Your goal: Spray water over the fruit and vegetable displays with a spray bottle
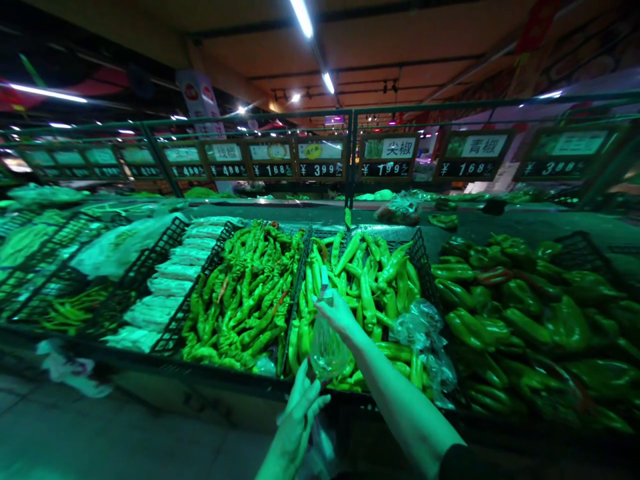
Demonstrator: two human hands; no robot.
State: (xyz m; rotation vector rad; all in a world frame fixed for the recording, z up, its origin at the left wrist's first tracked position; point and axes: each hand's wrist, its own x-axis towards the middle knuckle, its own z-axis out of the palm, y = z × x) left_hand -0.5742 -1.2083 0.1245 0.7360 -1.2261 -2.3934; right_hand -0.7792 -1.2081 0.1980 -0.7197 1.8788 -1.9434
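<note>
My right hand [337, 313] is closed on the gathered top of a clear plastic bag [327, 350], and a pale strip sticks up above the fingers. The bag hangs over a crate of long light-green peppers [367, 293]; what it contains is hard to make out. Lower and to the left, my left hand [300, 410] is open, its fingers stretched apart close to the bag's lower end. Below that hand, more clear plastic [323, 447] shows near the wrist; I cannot tell whether it hangs from it. Crumpled clear plastic [423, 333] lies on the peppers at right.
Thin wrinkled green peppers [245, 293] fill the crate to the left. Broad dark-green peppers [540, 320] are heaped at right. Wrapped pale packs [173, 287] stand further left. Price signs [387, 157] hang on a rail behind. A loose bag [75, 367] dangles at the front edge.
</note>
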